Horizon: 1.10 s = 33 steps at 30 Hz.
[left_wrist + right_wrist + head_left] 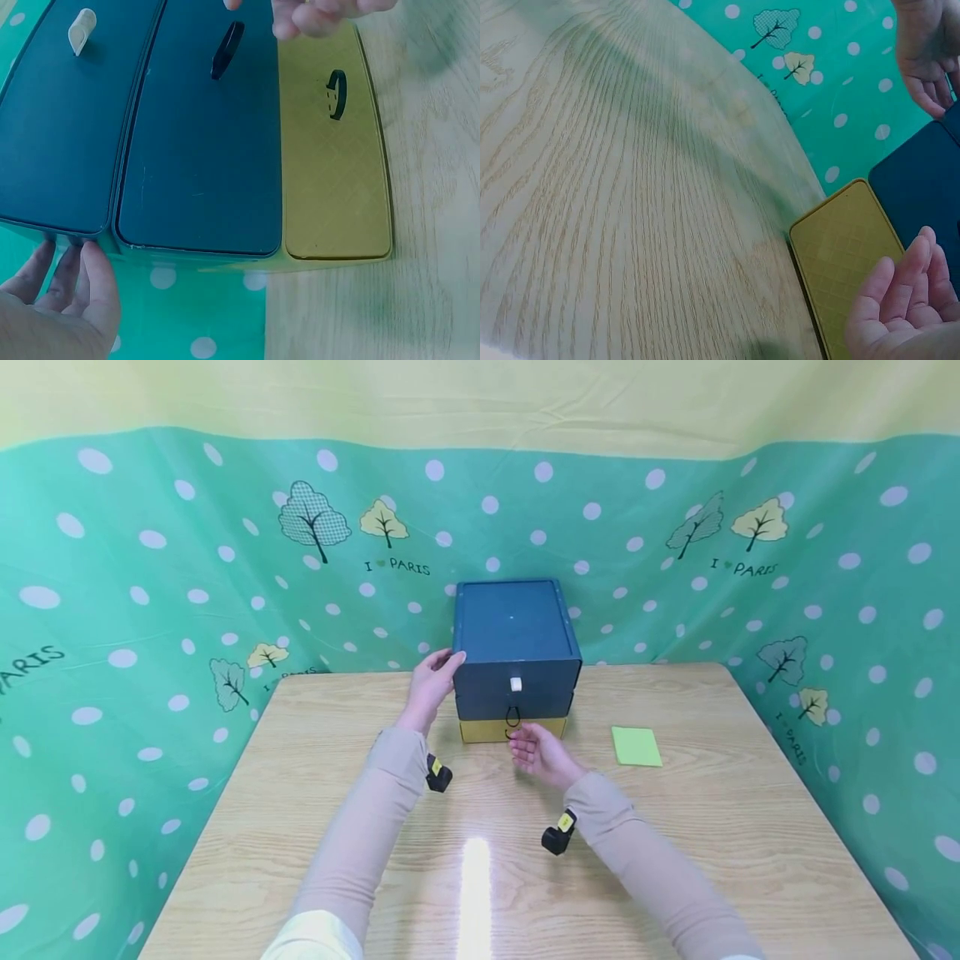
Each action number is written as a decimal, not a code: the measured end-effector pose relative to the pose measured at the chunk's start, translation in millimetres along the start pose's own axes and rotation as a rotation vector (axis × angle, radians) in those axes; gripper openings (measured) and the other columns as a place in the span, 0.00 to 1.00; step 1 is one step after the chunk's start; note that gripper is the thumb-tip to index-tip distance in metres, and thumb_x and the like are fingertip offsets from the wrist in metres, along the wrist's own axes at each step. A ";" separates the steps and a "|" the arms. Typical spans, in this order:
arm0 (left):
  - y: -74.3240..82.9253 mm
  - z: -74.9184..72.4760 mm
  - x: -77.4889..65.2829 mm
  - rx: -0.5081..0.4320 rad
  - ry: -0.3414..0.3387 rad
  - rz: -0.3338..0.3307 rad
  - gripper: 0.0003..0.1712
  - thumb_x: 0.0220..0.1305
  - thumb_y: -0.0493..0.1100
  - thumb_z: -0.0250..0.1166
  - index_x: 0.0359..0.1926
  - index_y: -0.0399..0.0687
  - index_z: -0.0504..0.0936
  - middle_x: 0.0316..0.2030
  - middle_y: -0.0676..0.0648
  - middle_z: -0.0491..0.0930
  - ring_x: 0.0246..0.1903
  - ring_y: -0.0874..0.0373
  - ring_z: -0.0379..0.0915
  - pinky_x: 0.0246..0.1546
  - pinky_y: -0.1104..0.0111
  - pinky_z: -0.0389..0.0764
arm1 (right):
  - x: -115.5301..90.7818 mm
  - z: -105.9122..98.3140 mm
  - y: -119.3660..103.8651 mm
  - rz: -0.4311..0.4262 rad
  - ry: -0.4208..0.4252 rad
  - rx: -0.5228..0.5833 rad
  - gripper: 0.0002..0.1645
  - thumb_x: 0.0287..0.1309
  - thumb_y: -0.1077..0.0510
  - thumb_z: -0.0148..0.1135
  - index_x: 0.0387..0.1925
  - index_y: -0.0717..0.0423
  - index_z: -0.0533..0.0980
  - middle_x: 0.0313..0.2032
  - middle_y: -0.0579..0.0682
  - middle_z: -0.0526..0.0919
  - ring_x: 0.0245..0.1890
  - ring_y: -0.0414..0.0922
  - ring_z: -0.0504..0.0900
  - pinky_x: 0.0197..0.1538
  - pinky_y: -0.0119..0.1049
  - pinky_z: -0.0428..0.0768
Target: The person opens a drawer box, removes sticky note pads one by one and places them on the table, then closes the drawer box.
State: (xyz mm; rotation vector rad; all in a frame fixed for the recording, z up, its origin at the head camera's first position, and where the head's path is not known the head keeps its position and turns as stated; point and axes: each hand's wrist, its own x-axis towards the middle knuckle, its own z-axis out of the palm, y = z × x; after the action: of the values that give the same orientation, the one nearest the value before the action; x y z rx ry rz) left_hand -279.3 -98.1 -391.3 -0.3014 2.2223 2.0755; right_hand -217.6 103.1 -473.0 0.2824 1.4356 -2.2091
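Note:
A box with stacked drawers (513, 620) stands at the back middle of the table, two dark blue fronts above a yellow one. The top blue drawer carries a white tab (81, 31); the blue drawer below it has a black loop handle (227, 51). On the yellow drawer (334, 180) sits another black loop (340, 95). My left hand (435, 683) rests its fingertips and thumb against the box's upper left side. Just in front of the lower drawers, my right hand (542, 752) hovers with fingers loosely bent and nothing held.
A light green square of paper (637, 747) lies on the wooden table (315, 760), right of the box. Behind and on both sides hangs a green dotted curtain (540, 502), close to the back of the box.

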 end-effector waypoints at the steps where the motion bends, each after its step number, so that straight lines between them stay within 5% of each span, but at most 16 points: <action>1: 0.0 0.3 0.1 -0.001 0.001 0.000 0.35 0.62 0.57 0.62 0.67 0.50 0.67 0.66 0.47 0.66 0.65 0.53 0.62 0.63 0.59 0.71 | 0.9 -0.1 0.7 0.000 0.006 0.005 0.19 0.72 0.52 0.38 0.44 0.63 0.70 0.33 0.47 0.76 0.35 0.40 0.74 0.46 0.32 0.74; 5: -0.1 1.0 0.8 -0.002 0.006 0.002 0.35 0.62 0.56 0.62 0.67 0.49 0.67 0.66 0.46 0.67 0.65 0.53 0.62 0.62 0.59 0.71 | 4.0 -0.6 2.1 -0.003 0.009 0.041 0.24 0.72 0.52 0.38 0.56 0.68 0.64 0.38 0.50 0.74 0.44 0.44 0.74 0.56 0.37 0.71; 18: 2.5 1.4 -4.2 -0.003 0.009 0.007 0.34 0.63 0.55 0.62 0.67 0.48 0.67 0.66 0.46 0.66 0.65 0.53 0.62 0.62 0.59 0.71 | 10.0 1.8 -4.3 -0.002 -0.027 0.148 0.11 0.70 0.56 0.41 0.42 0.58 0.68 0.37 0.49 0.77 0.44 0.43 0.73 0.66 0.41 0.65; 33: 1.8 1.0 -3.8 0.010 0.007 0.000 0.34 0.63 0.56 0.61 0.67 0.49 0.67 0.66 0.46 0.66 0.65 0.53 0.62 0.62 0.60 0.71 | 11.2 5.9 -12.8 -0.023 -0.098 0.176 0.14 0.69 0.63 0.38 0.34 0.54 0.72 0.30 0.44 0.83 0.32 0.37 0.75 0.46 0.29 0.75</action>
State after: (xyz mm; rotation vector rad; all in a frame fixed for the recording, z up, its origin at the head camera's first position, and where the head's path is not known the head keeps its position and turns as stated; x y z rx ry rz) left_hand -276.1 -96.6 -388.8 -0.3083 2.2357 2.0656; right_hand -233.1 98.8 -464.9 0.2144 1.2012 -2.3382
